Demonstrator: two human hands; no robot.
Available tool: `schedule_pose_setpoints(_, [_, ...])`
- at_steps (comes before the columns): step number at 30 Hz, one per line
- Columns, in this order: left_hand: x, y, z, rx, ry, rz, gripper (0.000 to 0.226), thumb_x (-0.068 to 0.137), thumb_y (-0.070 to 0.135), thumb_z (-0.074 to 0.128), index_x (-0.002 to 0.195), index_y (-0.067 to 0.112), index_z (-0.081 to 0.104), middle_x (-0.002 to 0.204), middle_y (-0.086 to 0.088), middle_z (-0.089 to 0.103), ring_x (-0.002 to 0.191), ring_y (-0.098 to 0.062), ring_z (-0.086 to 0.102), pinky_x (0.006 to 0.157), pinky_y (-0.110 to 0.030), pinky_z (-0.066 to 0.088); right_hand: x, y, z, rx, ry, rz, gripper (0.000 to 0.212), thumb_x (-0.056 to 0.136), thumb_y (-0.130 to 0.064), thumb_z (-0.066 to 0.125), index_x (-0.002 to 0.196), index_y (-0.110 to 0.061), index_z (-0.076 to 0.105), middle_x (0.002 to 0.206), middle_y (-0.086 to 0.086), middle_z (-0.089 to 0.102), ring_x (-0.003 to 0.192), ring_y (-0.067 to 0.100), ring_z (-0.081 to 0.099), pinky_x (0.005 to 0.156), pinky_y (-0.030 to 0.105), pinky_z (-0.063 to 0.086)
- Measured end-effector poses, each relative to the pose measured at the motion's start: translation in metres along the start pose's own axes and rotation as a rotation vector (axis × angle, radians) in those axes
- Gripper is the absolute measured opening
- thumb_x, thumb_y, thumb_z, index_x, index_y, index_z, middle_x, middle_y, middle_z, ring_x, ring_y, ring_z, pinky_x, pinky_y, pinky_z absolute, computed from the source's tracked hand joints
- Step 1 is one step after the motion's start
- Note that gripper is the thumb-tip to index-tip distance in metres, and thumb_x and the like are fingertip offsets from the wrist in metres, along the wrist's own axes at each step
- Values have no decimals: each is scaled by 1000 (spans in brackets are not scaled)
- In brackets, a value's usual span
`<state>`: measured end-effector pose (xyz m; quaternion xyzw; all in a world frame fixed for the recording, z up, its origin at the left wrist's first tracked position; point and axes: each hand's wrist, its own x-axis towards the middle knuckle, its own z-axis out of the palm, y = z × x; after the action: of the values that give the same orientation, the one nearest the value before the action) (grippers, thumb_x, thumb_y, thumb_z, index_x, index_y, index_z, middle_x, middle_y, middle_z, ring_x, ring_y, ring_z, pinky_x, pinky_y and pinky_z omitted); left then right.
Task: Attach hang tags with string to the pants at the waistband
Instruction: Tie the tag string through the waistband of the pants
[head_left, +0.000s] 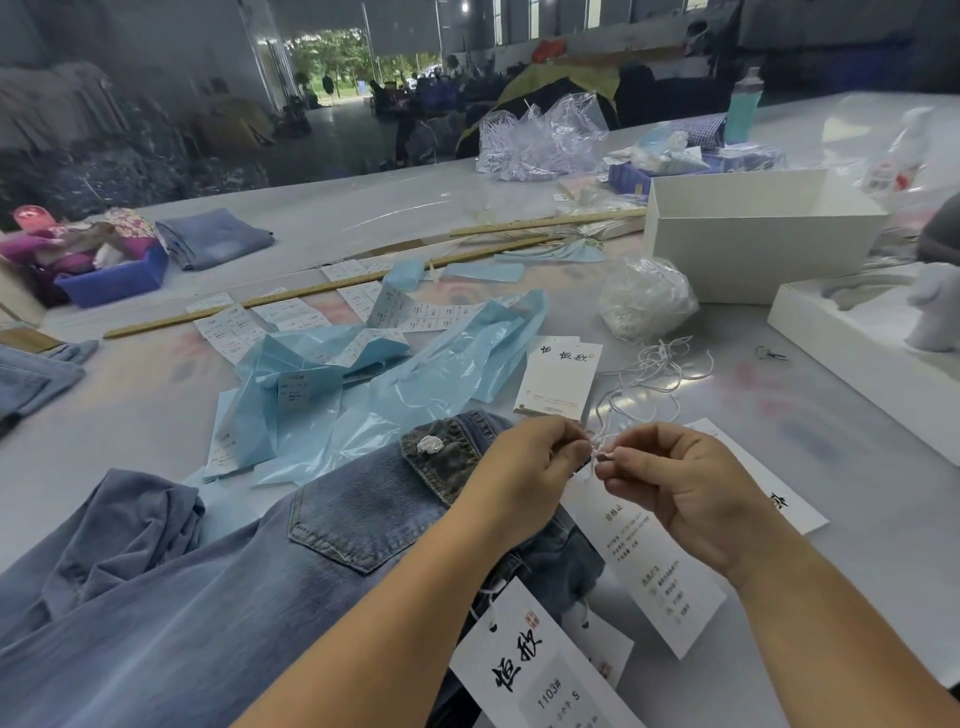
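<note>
Blue jeans (218, 597) lie across the near table with a back pocket up and the waistband (452, 441) pointing away from me. My left hand (530, 467) and my right hand (675, 483) meet just right of the waistband, each pinching a thin white string (597, 447) between thumb and fingertips. A white hang tag (649, 566) hangs below the string. Another tag (530, 670) with black characters lies on the jeans near my left forearm. A third tag (795, 499) lies under my right hand.
A stack of spare tags (558, 379) and loose white strings (660, 374) lie beyond my hands, with a bag of strings (647, 299) behind. Light blue plastic bags (395, 374), label strips, wooden rulers (322, 291) and white boxes (748, 234) crowd the table.
</note>
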<state>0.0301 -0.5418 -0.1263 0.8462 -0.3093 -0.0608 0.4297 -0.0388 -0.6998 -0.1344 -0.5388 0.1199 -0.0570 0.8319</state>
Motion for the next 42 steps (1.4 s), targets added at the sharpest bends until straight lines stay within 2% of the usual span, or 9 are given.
schedule_pose_setpoints(2, [-1,-2,1,-7,-2,-11,18,99,34,55,98,20,67,85,7,66,78,-7,57,71,-30,46,1,3,1,-18,18,-25,15,70,-5,69,84,-1,65,73,18,68,58,20,67,51,26,57])
schedule_pose_setpoints(8, [-4,-5,6,6,2,-17,15,99,33,54,96,22,64,85,6,64,78,-8,56,69,-30,45,0,14,5,-104,119,-100,12,90,-1,63,98,-7,70,74,9,68,50,13,57,42,22,47])
schedule_pose_setpoints(11, [-4,-6,8,41,14,-4,7,99,29,53,96,28,59,92,10,62,84,-7,56,70,-24,44,1,17,12,-39,174,-106,15,89,-1,63,89,-11,74,73,7,68,48,10,53,41,21,44])
schedule_pose_setpoints(14, [-4,-7,9,33,29,-3,7,99,28,53,100,27,59,95,10,63,86,-7,57,73,-28,47,1,22,21,9,195,-104,21,89,4,62,79,-11,74,69,9,68,50,11,57,43,21,47])
schedule_pose_setpoints(21, [-6,-10,9,-31,69,5,5,97,26,55,98,26,60,85,12,62,74,-4,54,67,-26,44,7,28,32,291,266,-13,15,88,9,56,84,-4,63,61,7,67,52,11,64,46,19,53])
schedule_pose_setpoints(24, [-7,-11,10,9,61,26,5,96,29,57,98,26,60,82,14,59,69,0,51,61,-18,37,6,26,33,220,306,3,19,86,6,61,78,-10,67,62,8,65,45,10,57,39,20,46])
schedule_pose_setpoints(28, [-8,-11,12,34,92,41,7,95,30,59,98,25,61,83,12,60,67,-2,50,62,-21,41,6,27,37,147,360,-13,31,84,5,66,64,-18,73,65,8,66,41,8,47,38,19,40])
schedule_pose_setpoints(33, [-9,-8,11,35,144,32,7,94,27,60,96,21,63,81,11,60,70,-6,53,65,-28,47,4,30,42,197,372,-48,24,84,7,64,73,-14,68,66,8,65,41,7,46,38,17,39])
schedule_pose_setpoints(42, [-10,-6,9,47,147,29,8,94,25,59,96,19,63,88,7,64,75,-8,56,69,-30,49,3,35,46,64,391,-158,29,86,5,65,68,-18,71,62,3,63,45,7,48,42,19,42])
